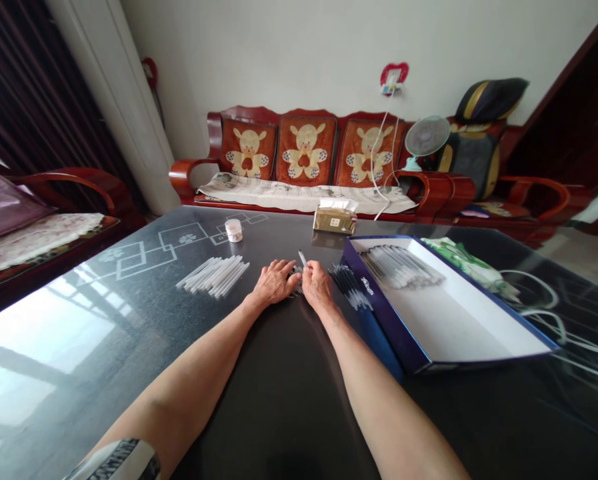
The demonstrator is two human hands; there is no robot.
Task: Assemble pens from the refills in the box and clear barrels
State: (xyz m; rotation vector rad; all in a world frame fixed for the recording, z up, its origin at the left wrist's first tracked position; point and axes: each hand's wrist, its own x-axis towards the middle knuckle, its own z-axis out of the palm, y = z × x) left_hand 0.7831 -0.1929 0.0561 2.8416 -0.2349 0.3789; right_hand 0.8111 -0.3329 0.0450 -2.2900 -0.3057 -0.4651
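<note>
Right hand: the thumb and fingers of the right hand (pixel 317 283) are closed on a pen-like tube (pixel 303 257), held just above the middle of the table.
Tube in the grip: slim, straight and pale, with a dark tip at its upper end; it pokes up out of the fingers at a tilt, away from the person, its lower part hidden by the hand.
Left hand: the left hand (pixel 275 281) lies palm down close beside the right, fingers reaching over some small bits (pixel 295 271) – I can't tell whether it pinches any of them.
Pile on the left: white tubes (pixel 213 275), side by side in a loose layer.
Bundle on the right: thin dark-and-pale sticks (pixel 351 287), near the right wrist and next to the box.
Blue box: a shallow open box (pixel 459 327), white inside, with a bunch of clear, dark-ended tubes (pixel 401 267) at its far end.
Further across the glossy black table (pixel 289 407): a small pale jar (pixel 233 231), a gold tissue box (pixel 335 219) and – past the blue box – a green-and-white packet (pixel 471 267).
Behind: a red wooden sofa (pixel 189 175) with bear-patterned cushions.
</note>
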